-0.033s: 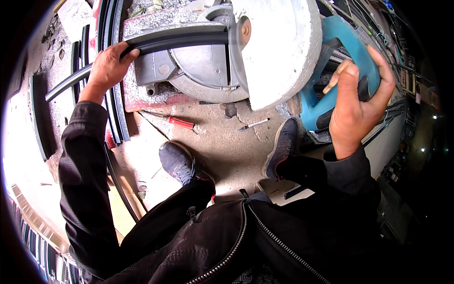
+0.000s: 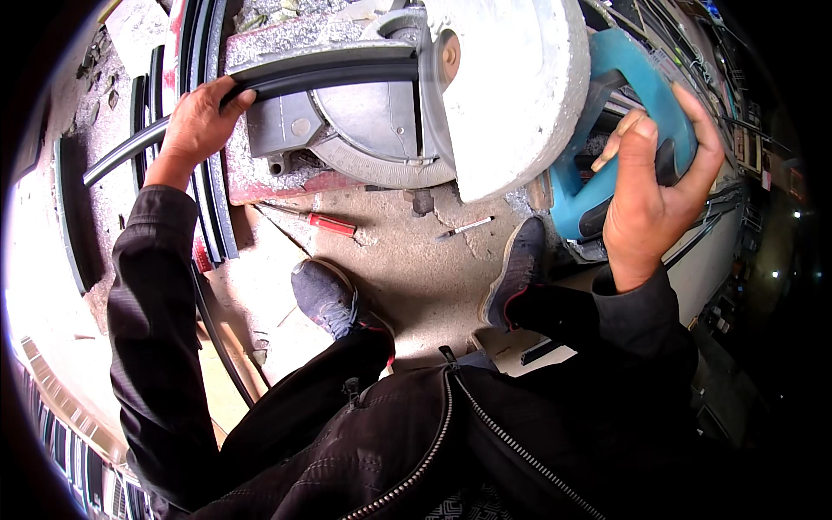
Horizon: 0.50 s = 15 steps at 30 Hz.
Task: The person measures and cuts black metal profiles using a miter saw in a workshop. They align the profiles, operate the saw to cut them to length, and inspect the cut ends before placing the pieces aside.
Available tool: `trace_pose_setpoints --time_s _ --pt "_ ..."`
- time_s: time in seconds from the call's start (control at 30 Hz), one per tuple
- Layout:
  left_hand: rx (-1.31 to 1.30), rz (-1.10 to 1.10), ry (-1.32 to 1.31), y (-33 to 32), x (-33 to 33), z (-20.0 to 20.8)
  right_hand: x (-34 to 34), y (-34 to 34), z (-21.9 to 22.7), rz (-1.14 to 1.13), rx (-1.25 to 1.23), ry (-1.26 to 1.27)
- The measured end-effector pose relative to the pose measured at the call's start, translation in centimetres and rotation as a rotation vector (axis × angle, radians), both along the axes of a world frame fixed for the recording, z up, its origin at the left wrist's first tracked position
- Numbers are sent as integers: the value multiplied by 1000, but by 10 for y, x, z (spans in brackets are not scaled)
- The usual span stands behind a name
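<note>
A black profile strip (image 2: 347,76) lies along the fence of a miter saw, its right end at the blade slot. My left hand (image 2: 198,123) is closed around the strip, left of the saw's grey base (image 2: 368,117); the strip's other end sticks out past my wrist. At the right, my right hand (image 2: 650,186) is wrapped round the teal saw handle (image 2: 637,74). The saw's large white blade guard (image 2: 520,95) covers much of the blade. A sliver of blade (image 2: 438,113) shows at the guard's left edge, looking smeared.
Metal shavings lie about the saw. On the floor between it and my shoes are a red-handled screwdriver (image 2: 332,224) and a pen (image 2: 468,227). More dark profiles (image 2: 217,199) stand at the left, and a dark short piece (image 2: 76,217) lies farther left.
</note>
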<state>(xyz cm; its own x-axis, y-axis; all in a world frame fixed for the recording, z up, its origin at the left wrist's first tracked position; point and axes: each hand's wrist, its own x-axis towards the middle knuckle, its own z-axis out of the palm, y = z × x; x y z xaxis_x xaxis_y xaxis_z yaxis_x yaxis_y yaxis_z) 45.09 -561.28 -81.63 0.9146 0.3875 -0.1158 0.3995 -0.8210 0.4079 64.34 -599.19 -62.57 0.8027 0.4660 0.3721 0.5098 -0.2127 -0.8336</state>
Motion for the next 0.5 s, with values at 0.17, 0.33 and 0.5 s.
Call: trace_pose_setpoints --time_s 0.17,0.33,0.5 --pt "0 7 5 1 0 -1 1 -1 -1 10 -9 -14" --pt "-10 12 40 1 1 -1 3 -2 -1 35 -2 -10" --pt "-26 31 83 -4 3 8 1 -2 -1 17 -8 -8"
